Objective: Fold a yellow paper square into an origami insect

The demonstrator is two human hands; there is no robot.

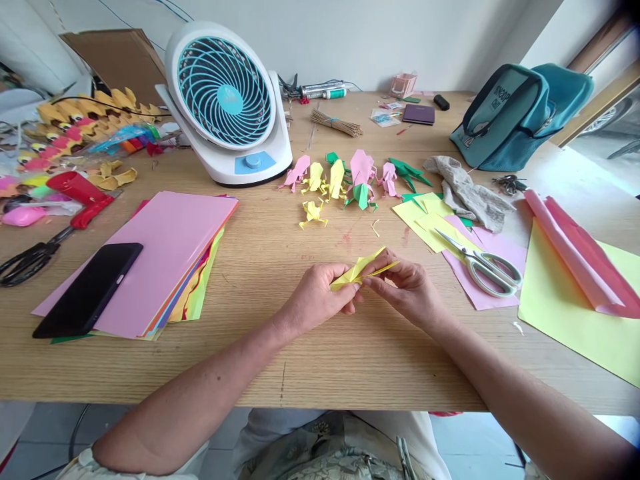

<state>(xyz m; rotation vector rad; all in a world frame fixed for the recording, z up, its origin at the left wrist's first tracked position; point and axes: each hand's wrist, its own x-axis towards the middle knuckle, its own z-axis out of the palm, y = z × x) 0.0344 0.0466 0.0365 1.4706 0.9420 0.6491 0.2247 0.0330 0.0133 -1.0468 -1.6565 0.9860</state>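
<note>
Between my two hands, a little above the table (250, 347), is a piece of folded yellow paper (356, 272) with narrow pointed flaps. My left hand (323, 288) pinches its left end between thumb and fingers. On the right side, my right hand (403, 285) grips a thin flap near the middle. Fingers partly cover the folds. Beyond my hands stand several folded paper frogs in yellow, pink and green, among them a small yellow frog (313, 212) and a large pink one (362, 170).
Left are a stack of coloured paper (170, 247), a black phone (90, 290) and a white fan (227, 100). Scissors (483, 263) lie right on paper scraps, near a grey cloth (470, 190), a yellow sheet (575, 327) and a rolled pink sheet (575, 253). A teal bag (520, 120) stands behind.
</note>
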